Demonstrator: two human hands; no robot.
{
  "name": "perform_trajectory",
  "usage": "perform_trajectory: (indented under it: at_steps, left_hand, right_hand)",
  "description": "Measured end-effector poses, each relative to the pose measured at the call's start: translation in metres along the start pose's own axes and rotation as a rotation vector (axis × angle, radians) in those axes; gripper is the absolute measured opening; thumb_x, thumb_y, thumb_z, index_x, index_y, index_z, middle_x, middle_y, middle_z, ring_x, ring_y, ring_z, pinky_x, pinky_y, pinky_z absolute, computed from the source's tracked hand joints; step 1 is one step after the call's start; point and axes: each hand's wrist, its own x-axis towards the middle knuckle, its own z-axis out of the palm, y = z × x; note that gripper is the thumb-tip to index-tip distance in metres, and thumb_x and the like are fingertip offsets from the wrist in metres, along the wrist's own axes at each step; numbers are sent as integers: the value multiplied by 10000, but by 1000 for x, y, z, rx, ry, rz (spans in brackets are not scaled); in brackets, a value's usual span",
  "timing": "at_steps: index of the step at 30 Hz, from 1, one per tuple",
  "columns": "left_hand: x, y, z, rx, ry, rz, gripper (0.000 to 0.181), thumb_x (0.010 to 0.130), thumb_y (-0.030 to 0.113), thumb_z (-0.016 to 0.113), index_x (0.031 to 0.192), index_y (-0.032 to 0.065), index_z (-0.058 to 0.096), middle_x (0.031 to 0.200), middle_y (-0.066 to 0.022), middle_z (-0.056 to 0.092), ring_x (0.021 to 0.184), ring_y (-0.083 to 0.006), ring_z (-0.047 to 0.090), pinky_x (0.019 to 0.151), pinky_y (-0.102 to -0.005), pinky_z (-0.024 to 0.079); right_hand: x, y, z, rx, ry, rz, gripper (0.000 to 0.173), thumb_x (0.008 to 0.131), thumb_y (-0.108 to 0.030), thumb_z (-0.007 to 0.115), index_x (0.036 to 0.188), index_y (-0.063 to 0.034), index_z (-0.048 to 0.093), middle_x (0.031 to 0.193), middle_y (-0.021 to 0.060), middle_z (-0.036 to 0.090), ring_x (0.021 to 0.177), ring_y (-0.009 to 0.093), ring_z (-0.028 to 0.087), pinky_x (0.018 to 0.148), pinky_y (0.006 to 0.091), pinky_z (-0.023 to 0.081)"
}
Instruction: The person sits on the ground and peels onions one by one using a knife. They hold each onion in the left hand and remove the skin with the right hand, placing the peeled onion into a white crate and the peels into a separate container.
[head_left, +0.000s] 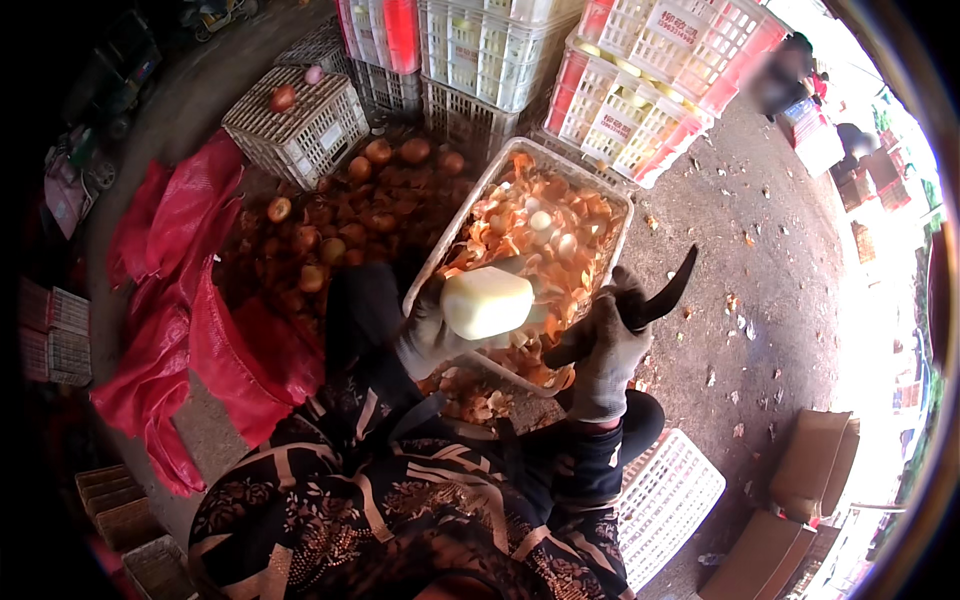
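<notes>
My left hand (431, 330), in a grey work glove, holds a peeled pale onion (487, 302) over a plastic crate (624, 225) filled with orange onion skins (517, 187). A few peeled onions (540, 220) lie among those skins. To the right, my gloved right hand (611, 337) is closed around a knife (670, 291) whose dark curved blade points up and to the right. Unpeeled brown onions (307, 240) and loose skins cover the ground left of the crate.
Stacked plastic crates (472, 60) holding pale onions stand beyond. A crate (300, 120) with two onions on top is at upper left, near a red mesh sack (217, 322). A white crate (667, 502) and cardboard boxes (814, 465) lie lower right. People (784, 75) are at upper right.
</notes>
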Motion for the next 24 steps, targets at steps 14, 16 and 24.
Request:
perform_trajectory:
  at_steps: [14,16,24]
  left_hand:
    - [400,131,174,721,56,675,867,814,525,613,1351,-55,257,1340,-247,356,1150,-385,484,833,-491,524]
    - [417,146,178,762,-21,486,967,789,460,678,1405,-38,122,1439,-259,141,1229,-440,372,816,-513,521]
    - [105,240,-5,1336,739,660,536,894,413,557,1277,49,469,1230,-96,541,1111,-248,522,855,-368,452]
  right_hand:
    - [15,126,-68,-350,-43,421,230,824,-238,603,907,-27,640,647,22,554,479,114,506,445,267,420]
    - [15,116,-65,-380,-29,436,243,820,-235,618,916,-13,635,677,16,560,504,103,508,447,253,409]
    - [12,146,-75,-1022,-798,-253,143,834,-127,595,912,-8,610,715,-22,563,602,161,539,512,279,415]
